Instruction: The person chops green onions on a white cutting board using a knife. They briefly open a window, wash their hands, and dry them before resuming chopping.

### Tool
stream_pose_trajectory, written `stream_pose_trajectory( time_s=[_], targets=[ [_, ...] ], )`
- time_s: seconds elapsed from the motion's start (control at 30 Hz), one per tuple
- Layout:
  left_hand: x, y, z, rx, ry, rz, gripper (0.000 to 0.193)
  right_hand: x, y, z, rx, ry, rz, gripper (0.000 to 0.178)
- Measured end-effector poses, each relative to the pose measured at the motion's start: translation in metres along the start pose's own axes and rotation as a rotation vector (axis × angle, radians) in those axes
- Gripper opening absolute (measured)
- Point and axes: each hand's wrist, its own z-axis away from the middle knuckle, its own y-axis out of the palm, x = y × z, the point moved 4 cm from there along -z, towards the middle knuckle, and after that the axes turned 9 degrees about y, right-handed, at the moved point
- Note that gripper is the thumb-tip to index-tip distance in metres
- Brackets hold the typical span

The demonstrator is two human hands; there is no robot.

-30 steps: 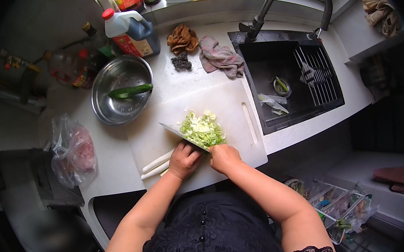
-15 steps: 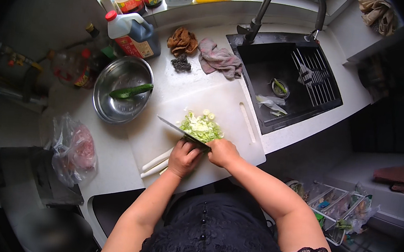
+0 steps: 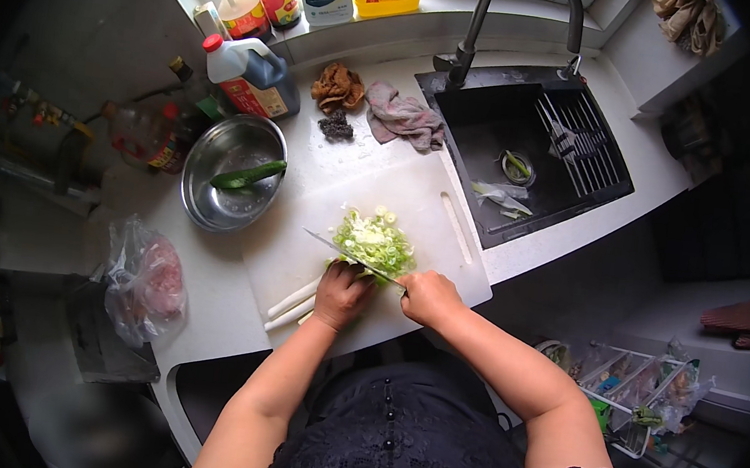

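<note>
My right hand [image 3: 430,298] is closed around the handle of a kitchen knife [image 3: 344,254], its blade slanting up to the left. Just below the blade, my left hand [image 3: 343,295] presses down on a bunch of scallions, fingers curled near the cutting edge. White scallion stalks [image 3: 293,299] stick out to the left of that hand; the rest lies hidden under it. A heap of sliced scallion [image 3: 376,237], pale green and white, sits beyond the blade on a white cutting board [image 3: 305,204].
A steel bowl [image 3: 200,184] with a cucumber [image 3: 249,173] stands left of the board. Bagged meat [image 3: 160,275] lies nearer left. At right is a black sink [image 3: 469,166] with scraps. A rag [image 3: 404,116], a scouring pad [image 3: 337,126] and a large jug [image 3: 249,79] line the back.
The knife and my right hand have shifted slightly right and toward me. My left hand stays on the scallions. The whole view has moved a little.
</note>
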Motion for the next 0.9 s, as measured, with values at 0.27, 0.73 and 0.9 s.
stream_pose_trajectory(
  time_s=[0.27,0.73,0.9],
  targets=[
    [0.001,-0.001,0.0,-0.004,-0.009,0.007,0.02,-0.012,-0.007,0.009,0.105,0.064,0.059,0.035],
    [0.007,-0.002,-0.001,0.029,-0.034,0.04,0.023,-0.002,-0.012,-0.013,0.099,0.015,0.017,0.027],
    [0.005,-0.002,-0.001,0.013,-0.024,0.035,0.025,0.004,-0.017,-0.002,0.117,0.009,0.039,0.026]
  ],
)
